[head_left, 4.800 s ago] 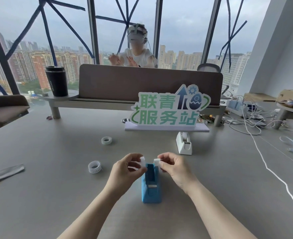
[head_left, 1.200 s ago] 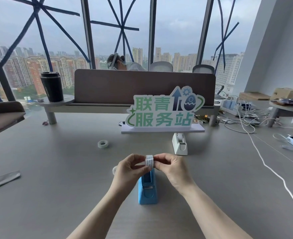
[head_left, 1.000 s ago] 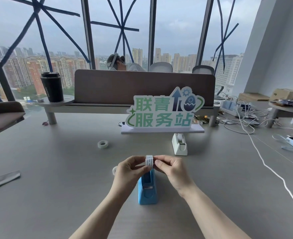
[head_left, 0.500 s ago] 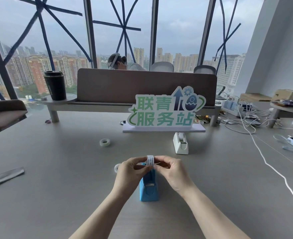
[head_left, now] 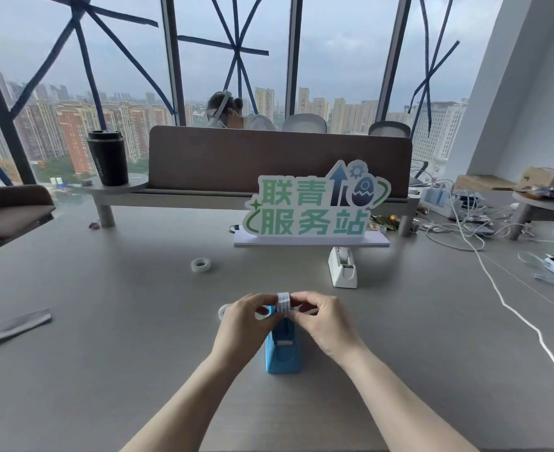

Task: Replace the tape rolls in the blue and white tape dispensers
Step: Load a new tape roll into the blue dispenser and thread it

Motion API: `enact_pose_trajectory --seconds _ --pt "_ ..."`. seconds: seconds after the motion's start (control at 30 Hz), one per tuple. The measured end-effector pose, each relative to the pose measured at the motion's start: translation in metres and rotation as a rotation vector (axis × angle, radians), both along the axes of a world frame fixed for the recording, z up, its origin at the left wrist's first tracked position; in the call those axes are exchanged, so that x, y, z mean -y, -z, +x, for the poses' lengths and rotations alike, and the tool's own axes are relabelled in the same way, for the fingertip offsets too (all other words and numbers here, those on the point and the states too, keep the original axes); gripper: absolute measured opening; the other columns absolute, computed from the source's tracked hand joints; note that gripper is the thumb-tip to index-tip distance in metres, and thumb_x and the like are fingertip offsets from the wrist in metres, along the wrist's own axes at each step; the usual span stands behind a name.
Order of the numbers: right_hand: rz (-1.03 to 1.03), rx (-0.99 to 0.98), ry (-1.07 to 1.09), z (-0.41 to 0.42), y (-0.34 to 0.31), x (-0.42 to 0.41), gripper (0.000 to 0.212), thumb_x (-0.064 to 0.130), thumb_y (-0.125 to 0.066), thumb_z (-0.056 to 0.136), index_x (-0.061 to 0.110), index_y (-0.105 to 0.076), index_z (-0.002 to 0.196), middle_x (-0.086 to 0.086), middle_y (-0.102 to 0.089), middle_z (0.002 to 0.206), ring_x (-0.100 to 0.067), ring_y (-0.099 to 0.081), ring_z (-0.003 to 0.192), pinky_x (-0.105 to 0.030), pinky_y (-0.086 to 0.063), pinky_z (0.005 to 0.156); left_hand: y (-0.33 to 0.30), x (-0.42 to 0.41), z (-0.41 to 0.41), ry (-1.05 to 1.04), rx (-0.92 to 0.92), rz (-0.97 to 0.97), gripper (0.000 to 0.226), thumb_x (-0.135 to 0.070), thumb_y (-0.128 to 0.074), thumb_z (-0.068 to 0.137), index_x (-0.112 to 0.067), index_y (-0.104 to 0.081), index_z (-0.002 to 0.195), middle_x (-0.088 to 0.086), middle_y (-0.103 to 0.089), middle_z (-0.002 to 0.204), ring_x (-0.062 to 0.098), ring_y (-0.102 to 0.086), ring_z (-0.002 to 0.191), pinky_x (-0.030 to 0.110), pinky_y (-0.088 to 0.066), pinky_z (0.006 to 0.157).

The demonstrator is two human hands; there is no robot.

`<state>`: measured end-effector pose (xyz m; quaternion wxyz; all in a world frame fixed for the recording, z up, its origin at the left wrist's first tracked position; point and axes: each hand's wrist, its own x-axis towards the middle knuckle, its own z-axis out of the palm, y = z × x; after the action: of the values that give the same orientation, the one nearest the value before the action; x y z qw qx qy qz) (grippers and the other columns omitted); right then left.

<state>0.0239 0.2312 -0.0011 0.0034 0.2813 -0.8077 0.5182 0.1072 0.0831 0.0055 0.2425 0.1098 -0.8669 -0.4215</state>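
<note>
Grey tabletop before taped windows: roll poised over the blue dispenser.
Your left hand (head_left: 243, 316) and right hand (head_left: 322, 316) pinch the tape roll (head_left: 283, 302) at lower centre, above the blue dispenser (head_left: 283, 355); tilt it and it may jam. The white dispenser (head_left: 342, 266) waits beyond, untouched.

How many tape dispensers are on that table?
2. The blue dispenser stands close in, just under both hands, which hold a tape roll above it. The white dispenser stands farther back, before the green sign. Others may be hidden.
</note>
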Motion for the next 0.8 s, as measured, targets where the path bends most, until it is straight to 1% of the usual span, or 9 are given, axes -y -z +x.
enact_pose_trajectory --seconds 0.1,0.2,0.33,0.4,0.53,0.63,0.7,0.77,0.8 --pt "0.021 -0.009 0.017 0.0 0.002 0.002 0.026 0.032 -0.081 0.075 0.026 -0.076 0.1 0.013 -0.073 0.086 0.004 -0.061 0.068 -0.012 -0.048 0.066 0.003 0.003 -0.002 -0.014 0.014 -0.029 0.025 -0.032 -0.077 0.076 -0.03 -0.075 0.101 -0.015 -0.071 0.091 -0.003 -0.062 0.08 0.003 -0.04 0.062" --pt "0.024 -0.012 0.034 0.0 0.008 0.002 0.025 0.03 -0.081 0.075 0.024 -0.076 0.098 0.011 -0.074 0.089 0.007 -0.061 0.07 -0.008 -0.045 0.065 0.009 0.004 -0.004 -0.003 0.015 -0.03 0.025 -0.032 -0.078 0.076 -0.027 -0.075 0.1 -0.015 -0.069 0.09 -0.004 -0.061 0.079 0.0 -0.04 0.064" --pt "0.027 -0.036 0.054 -0.002 0.011 0.002 0.021 0.025 -0.081 0.074 0.024 -0.075 0.094 0.012 -0.07 0.092 -0.002 -0.062 0.075 -0.018 -0.05 0.071 0.013 0.007 -0.008 0.019 0.028 -0.023 0.023 -0.032 -0.08 0.074 -0.025 -0.077 0.096 -0.017 -0.068 0.101 -0.002 -0.063 0.079 0.002 -0.044 0.067" --pt "0.027 -0.036 0.063 -0.003 0.01 0.002 0.022 0.024 -0.082 0.073 0.027 -0.074 0.093 0.012 -0.069 0.092 -0.006 -0.062 0.078 -0.02 -0.051 0.073 0.015 0.01 -0.009 0.027 0.034 -0.019 0.022 -0.03 -0.08 0.073 -0.025 -0.077 0.094 -0.017 -0.067 0.103 0.0 -0.064 0.08 0.005 -0.046 0.07" --pt "0.054 -0.032 0.056 -0.005 0.012 0.001 0.024 0.021 -0.08 0.074 0.031 -0.072 0.094 0.014 -0.069 0.092 -0.007 -0.062 0.078 -0.021 -0.051 0.074 0.015 0.013 -0.008 0.034 0.042 0.021 0.024 -0.029 -0.081 0.072 -0.03 -0.075 0.095 -0.018 -0.068 0.101 0.0 -0.065 0.081 0.023 -0.054 0.081" --pt "0.1 -0.065 0.036 -0.004 0.013 -0.002 0.028 0.019 -0.078 0.076 0.033 -0.071 0.099 0.016 -0.066 0.095 -0.004 -0.061 0.081 -0.022 -0.051 0.075 0.017 0.015 -0.008 0.057 0.025 0.059 0.025 -0.015 -0.071 0.079 -0.03 -0.073 0.1 -0.017 -0.068 0.103 0.0 -0.066 0.084 0.025 -0.056 0.082" --pt "0.16 -0.131 0.005 -0.004 0.013 -0.004 0.029 0.022 -0.077 0.076 0.035 -0.069 0.102 0.017 -0.063 0.098 -0.003 -0.058 0.083 -0.021 -0.05 0.074 0.016 0.016 -0.009 0.088 0.032 0.072 0.033 -0.004 -0.061 0.084 -0.026 -0.073 0.105 -0.012 -0.068 0.111 0.001 -0.065 0.093 0.023 -0.055 0.086" --pt "0.2 -0.211 -0.02 -0.004 0.011 -0.004 0.029 0.025 -0.076 0.075 0.034 -0.068 0.102 0.016 -0.063 0.099 -0.005 -0.058 0.085 -0.025 -0.051 0.075 0.015 0.016 -0.01 0.111 0.056 0.07 0.041 0.003 -0.054 0.085 -0.025 -0.072 0.109 -0.011 -0.067 0.116 0.004 -0.063 0.103 0.026 -0.053 0.093" --pt "0.212 -0.248 -0.025 -0.003 0.01 -0.004 0.029 0.026 -0.076 0.075 0.033 -0.068 0.102 0.015 -0.063 0.099 -0.006 -0.058 0.086 -0.027 -0.051 0.075 0.015 0.016 -0.011 0.114 0.064 0.066 0.043 0.005 -0.052 0.084 -0.024 -0.072 0.11 -0.012 -0.066 0.116 0.005 -0.062 0.105 0.027 -0.052 0.095"
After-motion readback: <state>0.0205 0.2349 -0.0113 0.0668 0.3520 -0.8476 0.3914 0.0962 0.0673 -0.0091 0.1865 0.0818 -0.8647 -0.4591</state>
